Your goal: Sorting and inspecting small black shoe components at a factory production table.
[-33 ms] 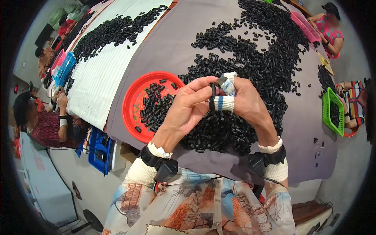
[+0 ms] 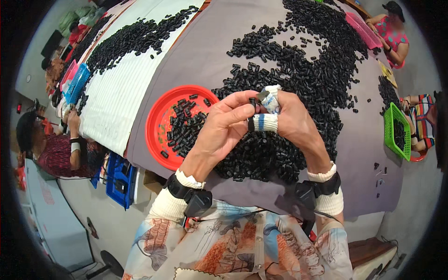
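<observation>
My left hand (image 2: 223, 122) is closed, pinching a small black cylindrical piece (image 2: 254, 101) between thumb and forefinger. Facing it, my right hand (image 2: 295, 115) has curled fingers, two of them in white knit finger covers with blue marks (image 2: 263, 122). A small grey flat tip (image 2: 264, 94) juts from the upper cover beside the black piece; what it belongs to is hidden. Both hands are above a big heap of black pieces (image 2: 261, 156). Left of my left hand sits a round red tray (image 2: 156, 144) partly filled with similar pieces.
Grey cloth (image 2: 186, 70) covers my table; a white ribbed surface (image 2: 119, 100) adjoins it on the left, with another black heap (image 2: 130, 44). Green (image 2: 394, 130) and pink (image 2: 364, 30) baskets line the right edge. Several people sit around. A blue crate (image 2: 117, 179) is below left.
Both hands hold nearly the same place. The black piece at my left fingertips has shifted slightly and shows less of its length.
</observation>
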{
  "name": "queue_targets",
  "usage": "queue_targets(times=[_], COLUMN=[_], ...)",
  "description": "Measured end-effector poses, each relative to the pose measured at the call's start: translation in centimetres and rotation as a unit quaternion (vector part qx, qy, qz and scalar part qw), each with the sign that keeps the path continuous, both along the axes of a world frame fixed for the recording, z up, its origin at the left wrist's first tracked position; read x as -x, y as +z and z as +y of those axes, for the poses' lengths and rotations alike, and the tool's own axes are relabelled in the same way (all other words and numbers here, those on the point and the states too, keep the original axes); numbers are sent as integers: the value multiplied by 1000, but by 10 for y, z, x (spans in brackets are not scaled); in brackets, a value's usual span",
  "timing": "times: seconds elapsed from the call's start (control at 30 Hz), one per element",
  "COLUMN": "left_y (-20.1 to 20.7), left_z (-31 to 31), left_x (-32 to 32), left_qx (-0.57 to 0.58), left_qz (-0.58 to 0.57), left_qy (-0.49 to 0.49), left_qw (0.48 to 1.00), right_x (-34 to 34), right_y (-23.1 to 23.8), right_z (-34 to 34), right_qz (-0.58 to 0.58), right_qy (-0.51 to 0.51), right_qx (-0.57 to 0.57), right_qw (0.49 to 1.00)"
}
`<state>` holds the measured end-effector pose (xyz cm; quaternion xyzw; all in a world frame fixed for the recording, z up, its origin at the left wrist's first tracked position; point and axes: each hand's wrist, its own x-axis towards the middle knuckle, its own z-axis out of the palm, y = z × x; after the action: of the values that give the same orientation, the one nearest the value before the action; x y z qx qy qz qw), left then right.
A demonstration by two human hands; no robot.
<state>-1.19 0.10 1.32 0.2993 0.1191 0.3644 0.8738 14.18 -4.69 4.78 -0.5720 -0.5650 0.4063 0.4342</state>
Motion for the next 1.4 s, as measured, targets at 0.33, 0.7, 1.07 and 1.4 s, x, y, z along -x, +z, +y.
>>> queue_targets(times=[0.33, 0.7, 1.07, 1.4], left_y=[6, 0, -7, -37], left_z=[-1, -4, 6, 27], left_x=[-7, -7, 18, 96], left_qx=[-4, 37, 12, -114], left_qz=[75, 50, 111, 394], left_qy=[6, 20, 56, 249], left_qw=[997, 998, 992, 877], right_x=[-3, -5, -13, -40], right_y=[-10, -12, -16, -35], right_z=[-2, -3, -1, -3], right_qz=[13, 7, 48, 167], right_qy=[-5, 9, -22, -57], right_qx=[-18, 2, 44, 54], right_qw=[1000, 1000, 998, 983])
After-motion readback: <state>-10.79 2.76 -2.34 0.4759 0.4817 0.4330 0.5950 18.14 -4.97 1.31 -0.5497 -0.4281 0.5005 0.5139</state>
